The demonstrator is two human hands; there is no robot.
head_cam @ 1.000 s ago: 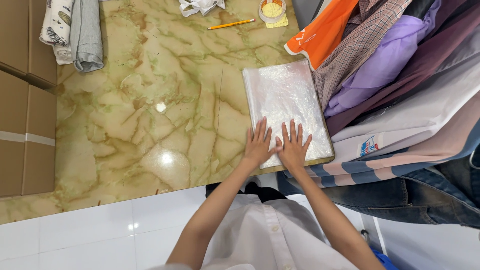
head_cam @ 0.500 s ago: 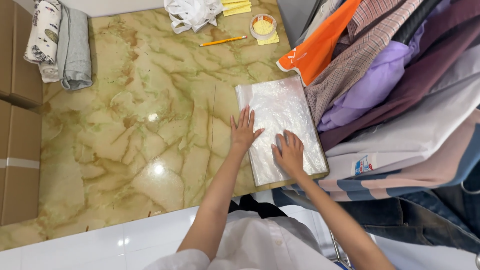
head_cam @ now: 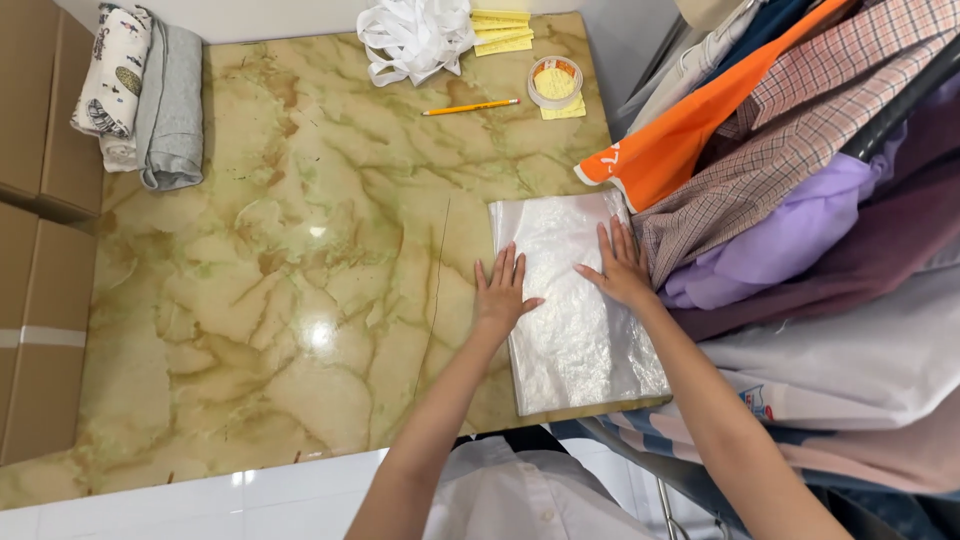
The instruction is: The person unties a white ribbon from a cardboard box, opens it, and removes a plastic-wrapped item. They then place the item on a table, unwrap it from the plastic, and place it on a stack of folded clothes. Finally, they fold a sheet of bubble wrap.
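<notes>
A stack of clear plastic bags (head_cam: 570, 320) lies flat on the right part of a green marbled table (head_cam: 280, 300). My left hand (head_cam: 503, 292) rests flat with spread fingers on the stack's left edge. My right hand (head_cam: 622, 266) lies flat on the upper right part of the stack, beside a heap of clothes. Neither hand grips anything.
A pile of garments (head_cam: 800, 200) in orange, plaid, purple and white hangs at the right. At the far edge lie a pencil (head_cam: 470, 107), a tape roll (head_cam: 556, 82), yellow notes (head_cam: 502, 32) and white strips (head_cam: 415, 38). Folded cloths (head_cam: 140, 90) and cardboard boxes (head_cam: 35, 300) stand at the left.
Both hands have slid farther up the plastic stack and spread apart, the right one moving toward the clothes. The view has shifted, showing more of the far table edge.
</notes>
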